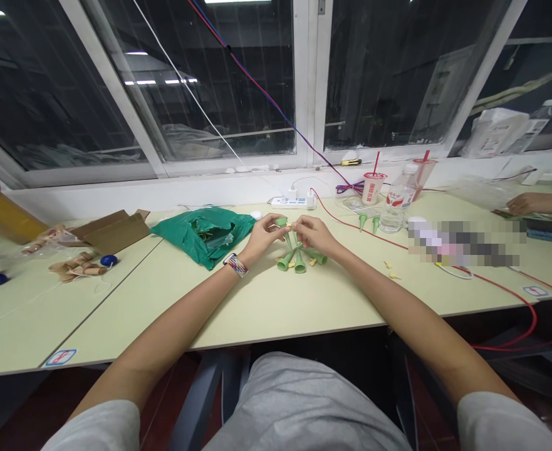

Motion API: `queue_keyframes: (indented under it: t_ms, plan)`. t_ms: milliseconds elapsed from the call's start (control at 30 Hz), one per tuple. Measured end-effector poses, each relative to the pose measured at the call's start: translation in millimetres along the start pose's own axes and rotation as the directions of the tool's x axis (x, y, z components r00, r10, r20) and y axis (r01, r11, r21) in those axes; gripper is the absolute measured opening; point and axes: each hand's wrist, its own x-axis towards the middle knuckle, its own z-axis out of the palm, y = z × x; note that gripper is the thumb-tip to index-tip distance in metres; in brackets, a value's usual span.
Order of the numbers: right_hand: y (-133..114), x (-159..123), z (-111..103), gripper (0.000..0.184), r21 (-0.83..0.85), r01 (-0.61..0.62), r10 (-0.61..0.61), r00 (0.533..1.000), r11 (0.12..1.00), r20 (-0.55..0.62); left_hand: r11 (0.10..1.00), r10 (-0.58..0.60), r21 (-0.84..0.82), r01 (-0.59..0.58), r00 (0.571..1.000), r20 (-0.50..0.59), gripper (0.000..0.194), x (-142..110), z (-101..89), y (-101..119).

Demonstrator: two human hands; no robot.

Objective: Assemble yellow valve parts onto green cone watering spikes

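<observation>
My left hand (262,235), wearing a watch with a woven multicoloured band, is closed on a small green trumpet-shaped cone (281,222), its wide end up. Opposite it, my right hand (317,234) is pinched at a small yellow piece (290,225) by the cone; its fingertips nearly meet my left fingers. Just below both hands, several more green cones (299,265) lie fanned out on the table, wide ends toward me. Small yellow pieces lie among them, and a few loose yellow pieces (388,265) are off to the right.
A torn green plastic bag (205,235) lies left of my hands. Behind stand a power strip (292,202), a cup with straw (373,188) and a water bottle (393,203). A red cable (364,227) crosses the table. Wooden toys (79,268) lie left; another person's hand (532,204) is far right.
</observation>
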Motion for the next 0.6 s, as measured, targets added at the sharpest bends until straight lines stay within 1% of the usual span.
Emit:
queue_keyframes:
  t_ms: [100, 233, 333, 400, 467, 533, 600]
  plan:
    - [0.6, -1.4, 0.5, 0.029, -0.051, 0.026, -0.025, 1.0, 0.998, 0.006, 1.0, -0.008, -0.022, 0.008, 0.999, 0.034, 0.051, -1.4, -1.0, 1.1]
    - [1.5, -1.5, 0.7, 0.026, -0.034, 0.016, -0.016, 1.0, 0.999, -0.001, 0.997, -0.032, -0.071, 0.038, 0.996, 0.085, 0.049, -3.1, -1.9, 4.3]
    - [0.8, -0.9, 0.9, 0.025, -0.01, 0.008, -0.008, 1.0, 1.0, 0.003, 0.997, -0.035, -0.068, 0.041, 0.995, 0.094, 0.045, 0.1, -5.2, 6.6]
    - [-0.4, -0.1, 0.5, 0.024, 0.018, -0.001, 0.001, 1.0, 1.0, 0.0, 0.995, -0.045, -0.083, 0.051, 0.997, 0.068, 0.044, 3.8, -10.8, 8.0]
    - [-1.8, 1.2, -0.6, 0.021, 0.052, -0.01, 0.011, 1.0, 0.999, -0.028, 0.992, -0.058, -0.111, 0.059, 0.998, 0.008, 0.045, 5.6, -20.1, 8.9]
    - [-2.8, 2.8, -2.4, 0.02, 0.079, -0.018, 0.024, 0.997, 0.997, -0.07, 0.992, -0.063, -0.113, 0.057, 0.997, -0.047, 0.046, 3.1, -32.7, 8.5]
    - [-2.8, 4.2, -4.1, 0.019, 0.093, -0.022, 0.032, 0.993, 0.995, -0.111, 0.996, -0.067, -0.071, 0.063, 0.996, -0.063, 0.047, -4.6, -46.2, 6.0]
